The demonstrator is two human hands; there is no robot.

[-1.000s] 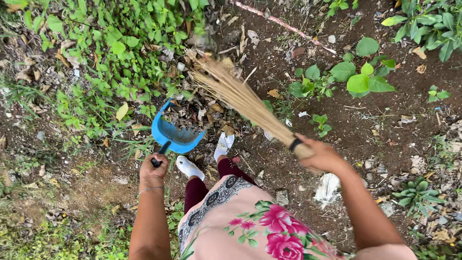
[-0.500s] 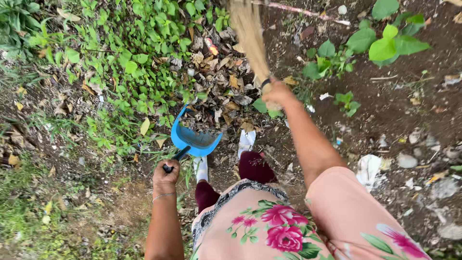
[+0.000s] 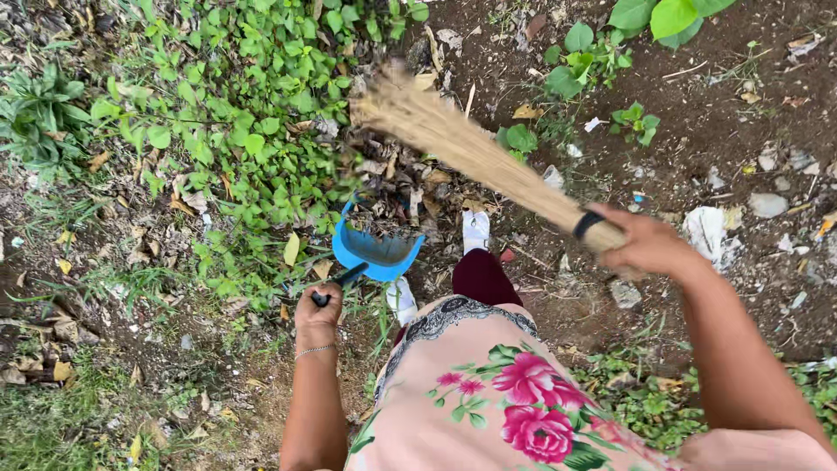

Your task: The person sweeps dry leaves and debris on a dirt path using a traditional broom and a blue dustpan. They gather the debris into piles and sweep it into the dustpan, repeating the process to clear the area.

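The left hand [image 3: 318,307] has its grip wrapped tight around the dark handle of the blue dustpan [image 3: 377,249] – light, stiff plastic, set on the soil at twelve o'clock – while the right hand [image 3: 641,242] clenches the bound neck of the broom [image 3: 475,148], whose light, springy bristles fan toward eleven o'clock over dry leaves [image 3: 397,179].

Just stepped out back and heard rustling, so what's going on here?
A person is sweeping up yard litter. Their right hand grips a straw broom, whose bristles are blurred over a heap of dry leaves at the edge of the green ground plants. Their left hand holds the dark handle of a blue dustpan, tilted against the heap with some leaves already in it. Bare soil with scattered scraps lies to the right.
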